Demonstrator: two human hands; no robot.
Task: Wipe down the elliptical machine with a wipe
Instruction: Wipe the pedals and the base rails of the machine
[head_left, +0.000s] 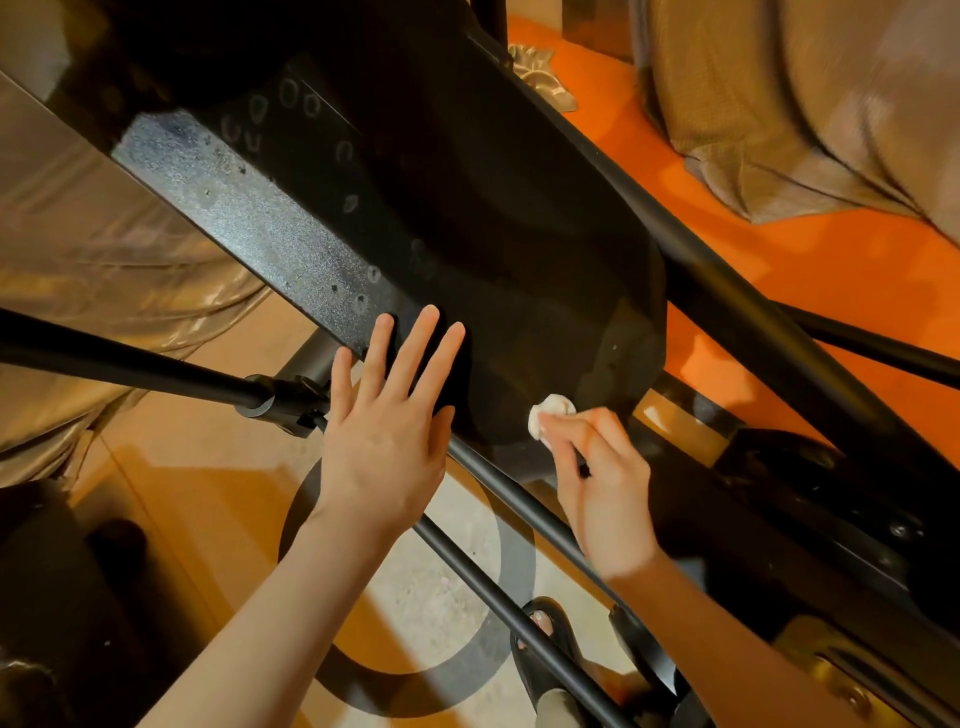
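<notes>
A small crumpled white wipe (550, 417), pinched in the curled fingers of the right hand (597, 483), presses on the lower edge of the elliptical machine's glossy black plastic housing (493, 234), while the left hand (387, 421) lies flat, fingers straight and spread, on that housing just beside it, above a thin black metal bar (498, 603).

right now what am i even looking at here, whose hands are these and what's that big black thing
This is one picture from a camera worn on a person's head, looking down at their own two hands. The big black thing is the elliptical machine's cover, dotted with pale ring-shaped marks. The left hand lies flat on the cover, fingers straight. The right hand pinches a small balled white wipe against the cover's lower edge. Black bars of the machine cross below the hands. Underneath are an orange floor and the person's sandalled foot.
</notes>
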